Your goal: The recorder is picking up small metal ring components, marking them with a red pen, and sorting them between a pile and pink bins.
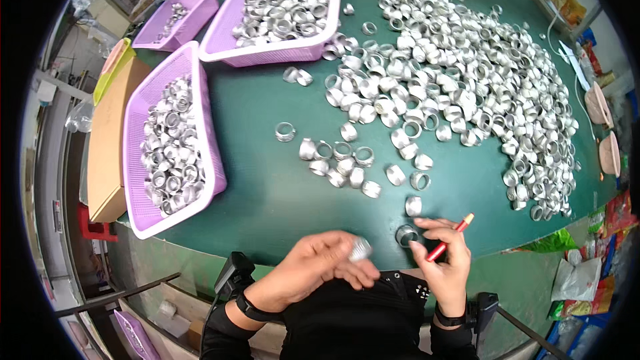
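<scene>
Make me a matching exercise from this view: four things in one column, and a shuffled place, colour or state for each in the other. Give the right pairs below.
Column one
1. Left hand
2. Red pen
3. Cardboard box
4. Tabletop

Column two
A. Green
B. Held in the right hand
C. Holding a metal ring
D. Left of a purple basket

Pairs: 1-C, 2-B, 3-D, 4-A

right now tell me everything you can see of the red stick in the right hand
The red stick is slim and straight, with a pale orange end; its material is unclear. It lies slantwise across the right hand, orange end pointing up and to the right, red end near the thumb. Fingers hide part of its middle.
</scene>
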### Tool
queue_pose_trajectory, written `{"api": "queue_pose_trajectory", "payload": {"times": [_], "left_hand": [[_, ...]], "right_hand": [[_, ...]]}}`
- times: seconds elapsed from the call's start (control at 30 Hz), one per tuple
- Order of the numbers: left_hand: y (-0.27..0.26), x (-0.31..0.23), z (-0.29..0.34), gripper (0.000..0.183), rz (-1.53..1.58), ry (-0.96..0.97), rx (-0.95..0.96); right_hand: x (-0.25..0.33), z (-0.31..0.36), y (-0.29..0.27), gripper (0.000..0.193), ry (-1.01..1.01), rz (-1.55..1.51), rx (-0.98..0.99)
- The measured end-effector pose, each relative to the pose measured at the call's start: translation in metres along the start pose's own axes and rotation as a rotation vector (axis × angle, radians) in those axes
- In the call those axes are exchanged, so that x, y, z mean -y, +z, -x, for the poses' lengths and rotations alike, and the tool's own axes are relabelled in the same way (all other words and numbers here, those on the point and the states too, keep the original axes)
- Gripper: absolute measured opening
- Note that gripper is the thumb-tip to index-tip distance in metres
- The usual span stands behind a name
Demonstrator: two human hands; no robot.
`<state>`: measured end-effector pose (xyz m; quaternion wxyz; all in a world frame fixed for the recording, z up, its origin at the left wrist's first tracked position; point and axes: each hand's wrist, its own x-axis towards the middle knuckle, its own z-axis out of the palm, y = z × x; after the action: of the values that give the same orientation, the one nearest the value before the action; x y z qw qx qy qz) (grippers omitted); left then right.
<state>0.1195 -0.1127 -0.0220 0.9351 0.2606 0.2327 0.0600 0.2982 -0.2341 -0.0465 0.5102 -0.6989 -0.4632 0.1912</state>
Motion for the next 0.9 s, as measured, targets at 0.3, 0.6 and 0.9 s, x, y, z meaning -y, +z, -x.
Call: {"api": "queue_pose_trajectory", "payload": {"times": [0.3, 0.6, 0.9], "left_hand": [[-0.004, -0.164, 0.041, 0.031, -1.5, 0.648, -0.856], [-0.027, -0.227, 0.038, 0.027, -2.005, 0.89, -0.947], [-0.036, -0.064, -0.051, 0.057, -1.894, 0.406, -0.759]], "right_hand": [[-0.02, 0.01, -0.007, 0.015, 0.14, -0.074, -0.136], [-0.019, 0.011, -0.005, 0.013, 0.154, -0.17, -0.122], [-0.008, -0.041, 0.005, 0.02, -0.136, 0.24, 0.036]]}}
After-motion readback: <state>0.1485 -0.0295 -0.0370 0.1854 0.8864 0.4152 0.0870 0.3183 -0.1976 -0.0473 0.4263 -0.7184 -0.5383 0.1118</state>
